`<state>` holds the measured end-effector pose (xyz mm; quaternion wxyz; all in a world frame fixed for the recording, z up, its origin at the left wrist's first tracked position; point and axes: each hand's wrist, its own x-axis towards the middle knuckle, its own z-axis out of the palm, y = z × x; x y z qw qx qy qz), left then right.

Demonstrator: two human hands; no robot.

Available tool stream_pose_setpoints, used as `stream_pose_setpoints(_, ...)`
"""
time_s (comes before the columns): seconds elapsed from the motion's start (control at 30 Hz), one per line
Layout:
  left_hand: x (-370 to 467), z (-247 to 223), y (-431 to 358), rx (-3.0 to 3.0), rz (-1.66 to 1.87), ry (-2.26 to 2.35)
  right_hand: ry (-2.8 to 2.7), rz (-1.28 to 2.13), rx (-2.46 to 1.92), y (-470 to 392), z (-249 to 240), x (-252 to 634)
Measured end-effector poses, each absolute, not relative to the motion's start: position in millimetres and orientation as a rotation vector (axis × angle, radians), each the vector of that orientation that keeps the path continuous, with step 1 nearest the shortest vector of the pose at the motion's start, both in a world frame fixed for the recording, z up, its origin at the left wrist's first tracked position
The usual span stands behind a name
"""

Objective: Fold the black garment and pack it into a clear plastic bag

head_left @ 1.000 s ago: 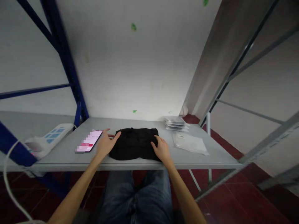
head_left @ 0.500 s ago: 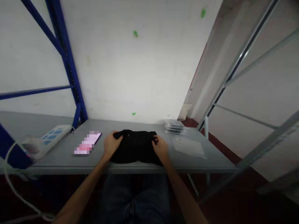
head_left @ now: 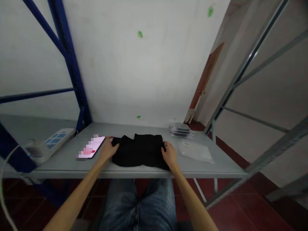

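A black folded garment (head_left: 139, 150) lies on the grey table near its front edge; its exact kind does not show. My left hand (head_left: 109, 150) holds its left edge, thumb on top and the other fingers partly hidden. At the opposite edge, my right hand (head_left: 169, 154) has its fingers and thumb closed on the cloth. The top edge of the garment has a small notch left of the middle, and its left part looks folded over.
Left of the garment lies a phone (head_left: 92, 147) with a lit screen. Beyond it sits a white power strip (head_left: 56, 138) with a cable. To the right are a clear plastic bag (head_left: 196, 152) and a stack of flat packets (head_left: 181, 131). Metal posts flank the table (head_left: 134, 174).
My left hand has moved left and down, laying the garment's raised left part out flatter. My right hand has shifted slightly right along its edge.
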<state>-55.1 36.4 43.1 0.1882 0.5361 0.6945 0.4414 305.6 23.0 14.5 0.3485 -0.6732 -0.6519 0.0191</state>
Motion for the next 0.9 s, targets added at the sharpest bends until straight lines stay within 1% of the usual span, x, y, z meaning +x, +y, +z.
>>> stream_pose_setpoints(0.1, -54.2, 44.6, 48.0, 1.598, 1.158, 2.06, -1.755, -0.037, -1.775, 27.1, 17.5, 300.7)
stream_pose_setpoints(0.2, -50.7, 50.3, 60.8, 1.62, 1.142, 2.053, -1.804, -0.071, -1.785, 38.6, 21.3, 300.3)
stream_pose_setpoints(0.3, -43.0, 56.5, 67.2, 1.692, 1.19, 2.103, -1.772, -0.063, -1.762, 53.4, 24.9, 303.5)
stream_pose_setpoints(0.37, -36.2, 58.7, 65.7, 1.861, 1.247, 2.106, -1.708, -0.055, -1.69, 59.9, 26.5, 307.1)
stream_pose_setpoints(0.43, -30.0, 58.9, 60.7, 2.103, 1.225, 1.968, -1.642, -0.01, -1.569, 60.0, 27.0, 311.6)
stream_pose_setpoints(0.5, -25.8, 58.3, 54.2, 2.275, 1.101, 1.747, -1.597, 0.089, -1.437, 51.6, 25.6, 317.3)
stream_pose_setpoints(0.6, -25.1, 59.9, 44.3, 2.291, 0.972, 1.566, -1.596, 0.239, -1.309, 24.8, 19.6, 328.1)
stream_pose_setpoints(0.77, -32.9, 69.5, 22.7, 2.297, 0.963, 1.47, -1.826, 0.27, -1.317, -25.9, 8.3, 350.8)
stream_pose_setpoints(0.9, -43.3, 67.6, 2.5, 2.404, 0.795, 1.339, -1.943, 0.225, -1.372, -40.5, 8.5, 364.0)
